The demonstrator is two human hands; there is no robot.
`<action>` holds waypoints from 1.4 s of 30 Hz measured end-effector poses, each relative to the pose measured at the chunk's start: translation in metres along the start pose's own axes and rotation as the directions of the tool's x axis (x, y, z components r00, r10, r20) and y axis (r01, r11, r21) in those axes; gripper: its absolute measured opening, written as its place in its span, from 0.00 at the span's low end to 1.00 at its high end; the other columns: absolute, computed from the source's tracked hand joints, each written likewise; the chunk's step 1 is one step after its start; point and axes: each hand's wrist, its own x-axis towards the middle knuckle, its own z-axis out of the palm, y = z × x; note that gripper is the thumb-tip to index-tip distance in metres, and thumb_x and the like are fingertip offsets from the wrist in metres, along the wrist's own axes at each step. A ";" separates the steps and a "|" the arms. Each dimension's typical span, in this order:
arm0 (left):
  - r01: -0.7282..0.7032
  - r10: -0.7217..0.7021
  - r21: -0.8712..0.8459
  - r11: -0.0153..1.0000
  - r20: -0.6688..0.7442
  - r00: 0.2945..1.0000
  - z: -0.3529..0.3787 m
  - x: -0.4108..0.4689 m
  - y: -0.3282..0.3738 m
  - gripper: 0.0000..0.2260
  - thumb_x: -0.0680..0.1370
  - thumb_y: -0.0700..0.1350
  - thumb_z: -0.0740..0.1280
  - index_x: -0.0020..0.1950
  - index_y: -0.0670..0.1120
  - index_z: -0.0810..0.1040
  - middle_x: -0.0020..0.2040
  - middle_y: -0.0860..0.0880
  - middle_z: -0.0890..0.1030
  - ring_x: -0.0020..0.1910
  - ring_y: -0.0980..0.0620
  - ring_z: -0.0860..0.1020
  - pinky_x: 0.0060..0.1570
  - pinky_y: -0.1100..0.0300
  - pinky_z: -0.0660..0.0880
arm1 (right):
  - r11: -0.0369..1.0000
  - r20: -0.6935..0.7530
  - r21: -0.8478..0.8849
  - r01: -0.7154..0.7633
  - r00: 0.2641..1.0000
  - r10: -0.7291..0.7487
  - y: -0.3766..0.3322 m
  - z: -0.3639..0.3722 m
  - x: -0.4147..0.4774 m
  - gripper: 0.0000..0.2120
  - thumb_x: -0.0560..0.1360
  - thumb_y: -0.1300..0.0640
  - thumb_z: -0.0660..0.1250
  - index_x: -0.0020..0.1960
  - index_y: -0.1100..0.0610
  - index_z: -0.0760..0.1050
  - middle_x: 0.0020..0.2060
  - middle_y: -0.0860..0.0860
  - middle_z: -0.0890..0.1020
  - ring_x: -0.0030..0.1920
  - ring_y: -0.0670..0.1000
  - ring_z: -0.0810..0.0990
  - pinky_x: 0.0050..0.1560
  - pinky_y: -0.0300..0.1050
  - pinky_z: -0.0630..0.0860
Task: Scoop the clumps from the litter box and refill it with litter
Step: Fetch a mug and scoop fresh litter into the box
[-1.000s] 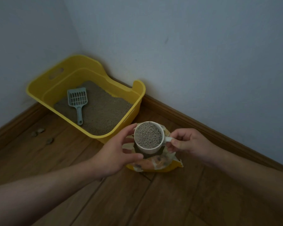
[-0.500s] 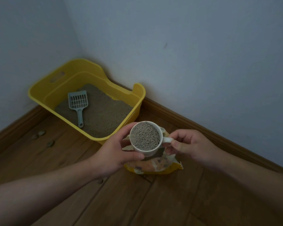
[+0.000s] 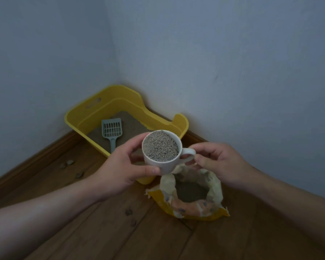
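Refill stage. Left hand (image 3: pixel 118 166) grips mug (image 3: pixel 158 167) wall; right hand (image 3: pixel 218 162) pinches its handle. Mug heaped with litter, held between open bag (image 3: pixel 195 209) and litter box (image 3: pixel 71 117). Scoop (image 3: pixel 112 130) lies in box. Pour not yet done.

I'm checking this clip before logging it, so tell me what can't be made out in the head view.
Head view only:
- Near corner of the litter box: hidden behind the mug and left hand.
- Litter depth in the bag: its walls hide it.
- The floor lumps: too small and dim to identify.
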 end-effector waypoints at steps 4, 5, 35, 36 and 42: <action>-0.019 0.014 -0.051 0.999 -0.092 0.996 -0.026 -0.001 0.011 0.34 0.63 0.37 0.76 0.67 0.53 0.73 0.62 0.55 0.81 0.58 0.53 0.81 0.51 0.60 0.79 | 0.997 -0.010 0.080 0.006 1.000 -0.005 -0.011 0.019 0.031 0.14 0.80 0.67 0.63 0.54 0.52 0.82 0.48 0.53 0.87 0.52 0.54 0.85 0.55 0.46 0.82; -0.016 0.011 -0.044 0.999 -0.104 0.995 -0.033 0.000 0.010 0.34 0.64 0.37 0.76 0.67 0.53 0.73 0.62 0.56 0.81 0.58 0.53 0.81 0.52 0.60 0.79 | 0.996 -0.009 0.094 -0.002 1.000 0.003 -0.014 0.025 0.039 0.14 0.80 0.68 0.62 0.53 0.52 0.82 0.48 0.53 0.87 0.53 0.54 0.85 0.55 0.46 0.82; 0.267 -0.308 -0.175 0.948 -0.280 0.909 -0.066 0.052 -0.049 0.24 0.78 0.41 0.69 0.70 0.53 0.64 0.54 0.43 0.83 0.46 0.46 0.84 0.47 0.50 0.81 | 0.996 -0.222 0.033 -0.079 0.971 0.084 0.042 0.053 0.134 0.19 0.75 0.68 0.70 0.63 0.54 0.77 0.46 0.50 0.87 0.47 0.47 0.86 0.52 0.49 0.84; 0.271 -0.307 -0.156 0.950 -0.287 0.907 -0.066 0.053 -0.050 0.23 0.78 0.42 0.69 0.70 0.53 0.64 0.53 0.43 0.82 0.44 0.47 0.84 0.45 0.52 0.82 | 0.996 -0.213 0.015 -0.086 0.973 0.087 0.042 0.053 0.134 0.20 0.75 0.68 0.70 0.65 0.55 0.76 0.47 0.49 0.86 0.47 0.46 0.86 0.51 0.46 0.84; 0.302 -0.306 -0.067 0.951 -0.350 0.885 -0.070 0.053 -0.054 0.19 0.80 0.50 0.65 0.71 0.55 0.66 0.57 0.43 0.78 0.47 0.47 0.82 0.41 0.57 0.81 | 0.993 -0.156 -0.031 -0.114 0.982 0.108 0.048 0.061 0.141 0.20 0.77 0.66 0.68 0.68 0.57 0.74 0.48 0.48 0.85 0.47 0.43 0.85 0.48 0.39 0.82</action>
